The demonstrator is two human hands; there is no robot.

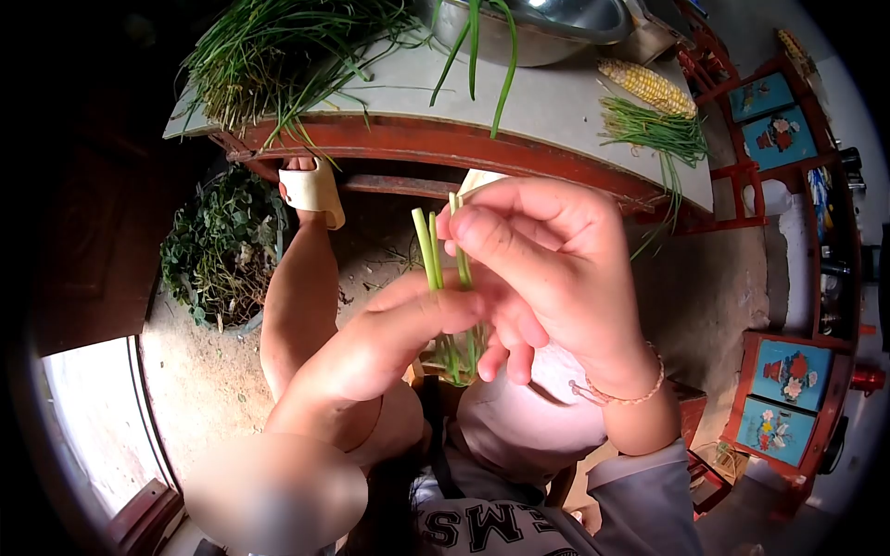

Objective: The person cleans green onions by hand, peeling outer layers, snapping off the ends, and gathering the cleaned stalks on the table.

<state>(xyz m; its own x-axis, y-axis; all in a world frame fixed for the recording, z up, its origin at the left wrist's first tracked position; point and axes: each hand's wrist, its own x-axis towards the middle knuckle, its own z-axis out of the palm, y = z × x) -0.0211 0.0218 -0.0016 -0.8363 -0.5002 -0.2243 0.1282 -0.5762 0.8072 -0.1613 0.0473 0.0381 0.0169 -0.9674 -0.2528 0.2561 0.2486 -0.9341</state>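
Observation:
Above my lap, my left hand (pixel 385 338) is closed around a few green chive stalks (pixel 429 248), their pale cut-looking ends pointing up. Thumb and forefinger of my right hand (pixel 565 269) pinch the top of one stalk beside them; a braided bracelet circles that wrist. Below the fingers the green leaves hang down, partly hidden by both hands. A large loose pile of chives (pixel 269 60) lies on the table's left part. At the right end rests a smaller, neater bunch of chives (pixel 654 128), leaves drooping over the edge.
The pale table (pixel 389 88) has a red wooden edge. On it stand a metal basin (pixel 556 42), with long leaves hanging beside it, and a corn cob (pixel 647 85). Leafy greens (pixel 218 246) fill a container on the floor at left. A red cabinet with painted blue panels (pixel 791 372) stands right.

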